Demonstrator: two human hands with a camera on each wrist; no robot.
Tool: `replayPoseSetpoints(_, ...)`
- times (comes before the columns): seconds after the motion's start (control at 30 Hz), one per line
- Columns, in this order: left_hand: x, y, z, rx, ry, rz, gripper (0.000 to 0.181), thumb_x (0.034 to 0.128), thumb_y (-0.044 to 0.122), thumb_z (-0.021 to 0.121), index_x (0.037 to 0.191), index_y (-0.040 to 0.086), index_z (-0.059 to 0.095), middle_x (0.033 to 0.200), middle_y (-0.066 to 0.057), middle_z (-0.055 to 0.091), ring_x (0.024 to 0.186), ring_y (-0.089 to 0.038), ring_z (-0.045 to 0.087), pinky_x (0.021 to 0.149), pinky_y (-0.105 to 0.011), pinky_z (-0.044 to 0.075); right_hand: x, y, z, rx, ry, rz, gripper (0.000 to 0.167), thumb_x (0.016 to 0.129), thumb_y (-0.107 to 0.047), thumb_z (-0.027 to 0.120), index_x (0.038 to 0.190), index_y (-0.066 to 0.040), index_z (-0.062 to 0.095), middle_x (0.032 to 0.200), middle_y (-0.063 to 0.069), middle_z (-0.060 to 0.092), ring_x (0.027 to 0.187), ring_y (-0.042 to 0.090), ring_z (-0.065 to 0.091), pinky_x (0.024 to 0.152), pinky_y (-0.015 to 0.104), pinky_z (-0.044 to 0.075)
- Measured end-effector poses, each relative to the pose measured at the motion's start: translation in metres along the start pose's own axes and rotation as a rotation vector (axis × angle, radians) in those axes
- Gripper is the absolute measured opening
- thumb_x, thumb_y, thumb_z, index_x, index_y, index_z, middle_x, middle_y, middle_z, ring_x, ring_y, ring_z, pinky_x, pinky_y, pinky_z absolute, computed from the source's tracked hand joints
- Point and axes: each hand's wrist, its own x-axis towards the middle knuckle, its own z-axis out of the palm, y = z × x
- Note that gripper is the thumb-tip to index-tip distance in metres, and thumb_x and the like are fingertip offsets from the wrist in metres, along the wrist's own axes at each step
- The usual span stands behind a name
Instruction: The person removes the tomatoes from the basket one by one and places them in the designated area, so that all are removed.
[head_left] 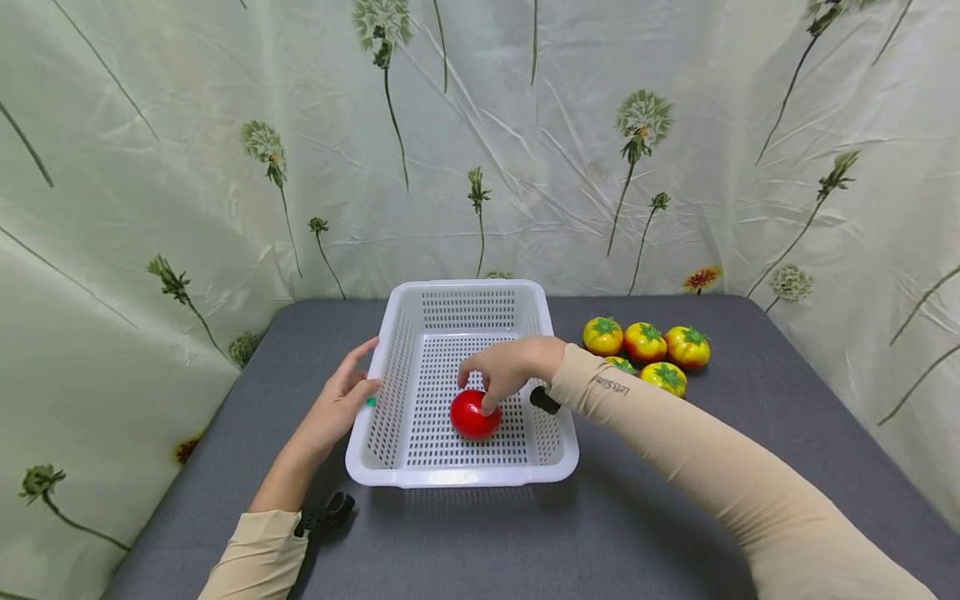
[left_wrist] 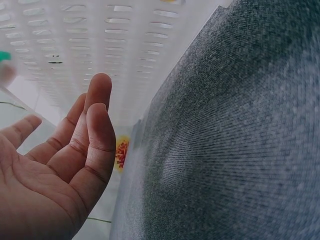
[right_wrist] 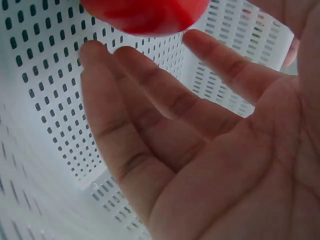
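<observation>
A white plastic basket (head_left: 472, 477) with slotted walls and floor stands on the table. Inside it, toward the near side, lies a glossy red round fruit, like a tomato (head_left: 469, 422). My right hand (head_left: 512, 365) reaches in over the right wall, its thumb over the fruit's upper right side and its fingers just beyond it. In the right wrist view those fingers are loosely extended, tips close under the red fruit (right_wrist: 150, 17); contact is hard to tell. Beside the basket's left wall is my left hand (head_left: 333, 412), thumb at the rim, fingers relaxed, palm holding nothing.
Several yellow-and-red tomato-like fruits (head_left: 664, 377) with green leafy tops sit in a cluster right of the basket, partly behind the right forearm. A dark grey cloth covers the table (head_left: 660, 500). Behind it hangs a pale curtain (head_left: 525, 150) with a dandelion print.
</observation>
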Motion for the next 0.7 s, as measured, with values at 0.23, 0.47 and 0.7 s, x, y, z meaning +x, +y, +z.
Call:
replayPoseSetpoints(0.23, 0.0, 0.0, -0.001, 0.005, 0.001, 0.002, 0.067, 0.1118, 0.016, 0.046, 0.172, 0.025, 0.019, 0.137, -0.033, 0.059, 0.105, -0.034, 0.073, 0.079, -0.045, 0.066, 0.01, 0.003, -0.002, 0.046, 0.013, -0.007, 0.045, 0.1, -0.02, 0.073, 0.142, -0.026, 0.061, 0.127, 0.005, 0.065, 0.114, 0.021, 0.06, 0.097, 0.036, 0.06)
replayPoseSetpoints(0.47, 0.001, 0.0, 0.0, 0.013, 0.005, 0.007, 0.067, 0.1116, 0.016, 0.047, 0.172, 0.025, 0.019, 0.137, -0.033, 0.058, 0.106, -0.035, 0.073, 0.079, -0.047, 0.067, 0.011, 0.002, -0.002, 0.055, 0.015, -0.022, 0.045, 0.1, -0.022, 0.073, 0.144, -0.022, 0.061, 0.13, 0.006, 0.065, 0.116, 0.022, 0.059, 0.098, 0.037, 0.06)
replayPoseSetpoints(0.7, 0.001, -0.001, 0.0, 0.01, 0.008, 0.009, 0.067, 0.1114, 0.015, 0.047, 0.172, 0.026, 0.02, 0.137, -0.034, 0.058, 0.106, -0.035, 0.073, 0.08, -0.047, 0.067, 0.014, -0.001, -0.002, 0.028, 0.005, -0.049, 0.048, 0.101, -0.021, 0.07, 0.148, -0.025, 0.061, 0.137, 0.007, 0.064, 0.118, 0.023, 0.06, 0.102, 0.037, 0.059)
